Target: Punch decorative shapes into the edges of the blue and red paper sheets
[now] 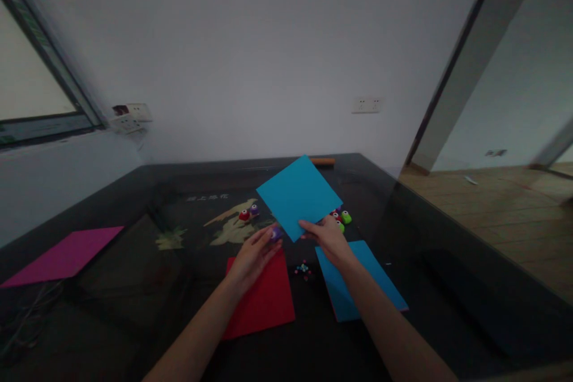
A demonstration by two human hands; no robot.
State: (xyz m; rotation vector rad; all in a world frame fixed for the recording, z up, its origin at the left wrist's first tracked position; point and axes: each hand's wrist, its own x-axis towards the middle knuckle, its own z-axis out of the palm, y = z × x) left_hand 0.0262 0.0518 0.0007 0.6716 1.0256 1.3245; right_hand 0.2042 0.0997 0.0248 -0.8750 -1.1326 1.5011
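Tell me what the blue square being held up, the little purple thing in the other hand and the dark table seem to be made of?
The blue square looks like matte craft paper: thin, flat, evenly coloured, pinched at one edge by the right hand. The purple thing in the left hand seems to be glossy moulded plastic, though it is small and dim. The table looks like dark glass or lacquer: it mirrors the room faintly.

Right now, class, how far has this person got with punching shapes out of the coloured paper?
Done: small coloured bits lie on the table, seemingly punched out. In hand: the right hand lifts a blue sheet; the left hand holds a purple punch at its corner. Left: the red sheet, magenta sheet and lower blue sheet lie flat.
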